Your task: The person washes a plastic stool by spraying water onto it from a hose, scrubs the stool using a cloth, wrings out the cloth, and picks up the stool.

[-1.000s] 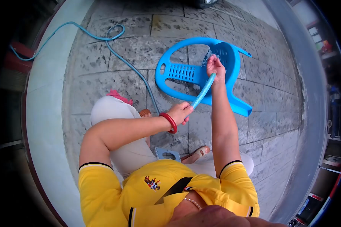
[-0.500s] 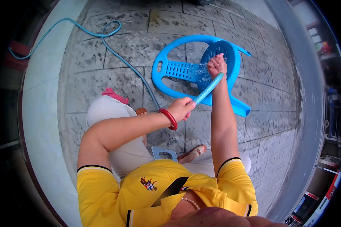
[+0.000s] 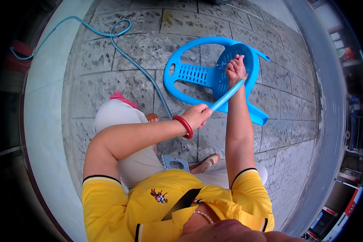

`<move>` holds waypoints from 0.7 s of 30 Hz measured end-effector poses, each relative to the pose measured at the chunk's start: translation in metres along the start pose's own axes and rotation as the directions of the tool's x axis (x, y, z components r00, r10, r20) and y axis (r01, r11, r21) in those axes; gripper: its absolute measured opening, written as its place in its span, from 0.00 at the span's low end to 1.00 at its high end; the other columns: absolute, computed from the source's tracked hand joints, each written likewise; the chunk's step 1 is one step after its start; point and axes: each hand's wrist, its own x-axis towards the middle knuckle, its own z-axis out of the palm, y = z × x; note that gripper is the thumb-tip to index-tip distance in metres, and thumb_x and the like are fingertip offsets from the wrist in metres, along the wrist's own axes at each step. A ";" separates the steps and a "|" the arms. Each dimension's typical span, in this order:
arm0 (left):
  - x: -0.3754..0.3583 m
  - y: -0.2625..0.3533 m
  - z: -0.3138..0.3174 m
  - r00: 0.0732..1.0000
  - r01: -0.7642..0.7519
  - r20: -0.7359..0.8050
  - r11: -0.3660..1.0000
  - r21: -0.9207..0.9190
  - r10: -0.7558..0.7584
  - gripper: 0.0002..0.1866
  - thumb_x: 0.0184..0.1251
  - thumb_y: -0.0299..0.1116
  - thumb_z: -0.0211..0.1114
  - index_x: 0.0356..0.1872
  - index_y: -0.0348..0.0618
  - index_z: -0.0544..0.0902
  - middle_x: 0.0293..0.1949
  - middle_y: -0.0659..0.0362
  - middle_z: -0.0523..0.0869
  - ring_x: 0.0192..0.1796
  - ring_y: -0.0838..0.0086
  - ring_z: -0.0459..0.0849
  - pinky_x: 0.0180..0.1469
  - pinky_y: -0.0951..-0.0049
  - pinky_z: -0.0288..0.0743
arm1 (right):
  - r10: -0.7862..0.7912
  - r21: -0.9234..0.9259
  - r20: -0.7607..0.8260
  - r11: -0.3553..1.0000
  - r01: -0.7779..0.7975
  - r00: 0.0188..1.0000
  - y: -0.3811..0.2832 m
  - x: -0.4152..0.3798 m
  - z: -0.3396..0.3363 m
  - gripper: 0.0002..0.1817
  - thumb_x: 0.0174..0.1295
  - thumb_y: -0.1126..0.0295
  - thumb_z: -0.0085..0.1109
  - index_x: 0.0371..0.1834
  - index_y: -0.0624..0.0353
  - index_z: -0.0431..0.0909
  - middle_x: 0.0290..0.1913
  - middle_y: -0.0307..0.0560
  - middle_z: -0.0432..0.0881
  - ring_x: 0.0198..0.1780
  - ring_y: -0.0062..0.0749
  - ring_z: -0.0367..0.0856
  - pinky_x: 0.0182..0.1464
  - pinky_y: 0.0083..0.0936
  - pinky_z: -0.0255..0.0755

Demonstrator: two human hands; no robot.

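My left hand (image 3: 199,115), with a red bangle at the wrist, grips a light-blue hose (image 3: 226,98) near its end. The hose end crosses in front of my right wrist, with a little water at its tip. My right hand (image 3: 235,69) is curled closed over the seat of a blue plastic chair (image 3: 195,91), and nothing shows in its fingers. The chair lies tipped over on the paving, its slotted backrest toward the left and its legs toward the right. Wet streaks show on the seat.
The rest of the hose (image 3: 143,72) loops across the grey stone paving (image 3: 94,92) to the left. By my knee lies a pink cloth (image 3: 124,99). A small grey-blue stool (image 3: 175,163) is below me. Shelves with goods (image 3: 353,117) stand beyond the right edge.
The hose end has moved slightly up and right with my left hand. My right hand has shifted a little right and turned, and the splashing on the chair has lessened.
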 end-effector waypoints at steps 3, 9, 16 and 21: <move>0.000 -0.008 0.001 1.000 0.018 -0.001 1.000 0.008 -0.018 0.14 0.68 0.41 0.48 0.39 0.39 0.74 0.22 0.63 0.74 0.23 0.82 0.71 0.26 0.80 0.67 | -0.108 -0.008 -0.011 0.994 0.107 0.994 0.001 -0.009 0.002 0.22 0.67 0.52 0.40 0.21 0.56 0.66 0.10 0.31 0.55 0.10 0.18 0.51 0.11 0.15 0.43; 0.000 -0.016 0.001 0.998 0.026 -0.059 1.000 0.003 -0.026 0.14 0.68 0.41 0.48 0.39 0.39 0.74 0.22 0.63 0.74 0.23 0.81 0.72 0.26 0.79 0.69 | 0.015 0.161 0.215 0.986 -0.051 0.977 -0.028 -0.009 -0.009 0.22 0.66 0.53 0.40 0.20 0.58 0.66 0.15 0.34 0.59 0.19 0.22 0.60 0.21 0.18 0.56; 0.029 -0.001 -0.025 0.972 0.032 -0.228 0.991 -0.127 -0.060 0.16 0.69 0.43 0.47 0.40 0.40 0.73 0.22 0.61 0.75 0.21 0.78 0.73 0.25 0.77 0.70 | -0.095 -0.104 0.170 0.988 0.114 0.981 -0.033 -0.028 -0.014 0.17 0.65 0.61 0.46 0.41 0.65 0.75 0.39 0.50 0.80 0.45 0.41 0.78 0.47 0.33 0.74; 0.050 0.015 -0.055 0.925 0.063 -0.342 0.953 -0.295 -0.167 0.18 0.69 0.45 0.45 0.46 0.41 0.73 0.25 0.57 0.76 0.22 0.72 0.75 0.27 0.72 0.73 | -0.294 -0.465 0.043 0.840 0.280 0.955 -0.043 -0.072 -0.007 0.13 0.65 0.65 0.46 0.42 0.63 0.74 0.40 0.48 0.79 0.44 0.39 0.79 0.46 0.31 0.75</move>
